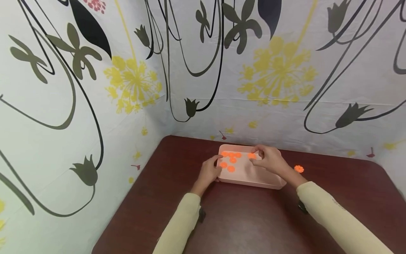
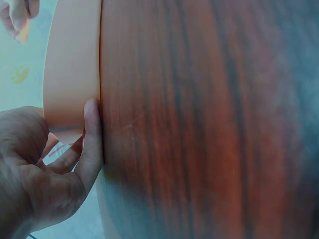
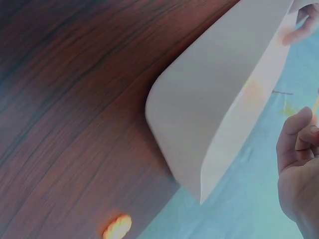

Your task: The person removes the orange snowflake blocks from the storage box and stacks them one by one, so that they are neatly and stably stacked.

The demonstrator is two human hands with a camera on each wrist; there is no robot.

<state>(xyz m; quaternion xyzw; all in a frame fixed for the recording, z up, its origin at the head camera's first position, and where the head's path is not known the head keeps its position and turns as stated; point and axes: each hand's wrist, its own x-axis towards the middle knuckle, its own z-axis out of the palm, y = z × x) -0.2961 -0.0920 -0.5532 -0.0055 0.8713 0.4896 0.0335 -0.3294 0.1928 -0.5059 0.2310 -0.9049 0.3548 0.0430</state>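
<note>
A shallow pink tray (image 1: 253,176) stands on the dark table, with several small orange flower-shaped pieces (image 1: 231,169) lying at its left side. My left hand (image 1: 210,170) grips the tray's left end; in the left wrist view its fingers (image 2: 92,132) bend round the tray's wall (image 2: 75,74). Over the tray's right half, my right hand (image 1: 269,160) pinches another orange piece (image 1: 252,155) between thumb and fingers. That piece is mostly cut off at the edge of the right wrist view, beside the right hand (image 3: 301,159).
One more scalloped orange piece (image 1: 299,169) lies on the brown wood-grain table (image 1: 247,218), right of the tray and near the right forearm. Behind the table hangs a white cloth (image 1: 203,84) printed with flowers and stems, which continues along the left side.
</note>
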